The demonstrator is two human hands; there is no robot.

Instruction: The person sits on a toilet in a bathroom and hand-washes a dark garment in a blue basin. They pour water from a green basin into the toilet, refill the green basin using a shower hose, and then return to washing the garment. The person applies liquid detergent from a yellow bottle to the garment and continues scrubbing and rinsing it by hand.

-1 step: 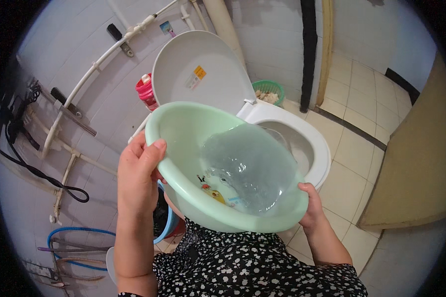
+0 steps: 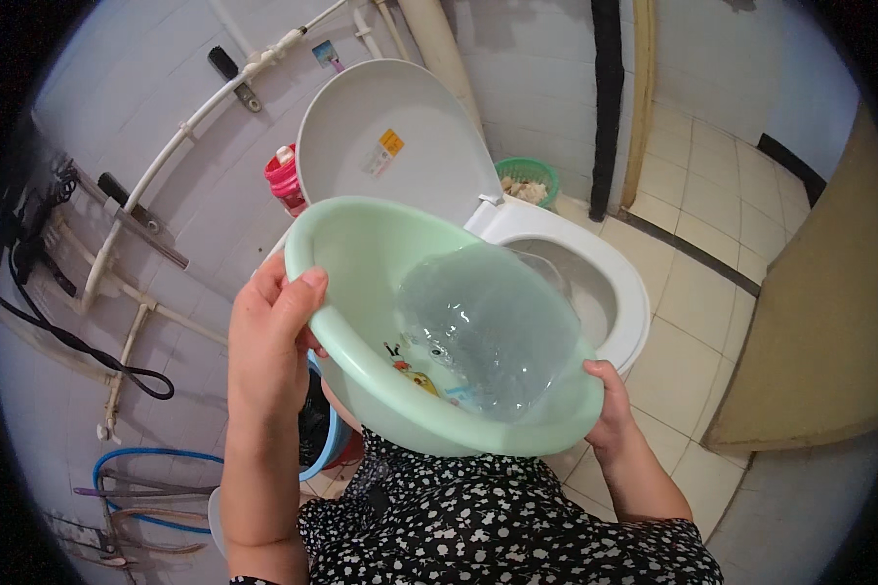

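A pale green plastic basin (image 2: 346,346) hangs tilted in front of me, its far right side lower, over the near edge of the toilet bowl (image 2: 626,283). Greyish water (image 2: 498,312) lies pooled toward that lower side, and clear water seems to run over the rim there. Cartoon pictures (image 2: 419,380) show on the basin's bottom. My left hand (image 2: 278,307) grips the raised left rim, thumb on top. On the right rim my right hand (image 2: 610,405) is closed, thumb over the edge and most fingers hidden underneath.
The toilet lid (image 2: 390,136) stands raised. Behind it are a red container (image 2: 285,180) and a green basket (image 2: 529,180) with crumpled paper. A blue bucket (image 2: 337,439) with a black liner stands below the basin. Pipes (image 2: 180,136) and hoses (image 2: 156,453) line the left wall; a doorway opens right.
The water in the basin has shifted slightly, and its surface has a different outline. My hands and the basin have hardly moved.
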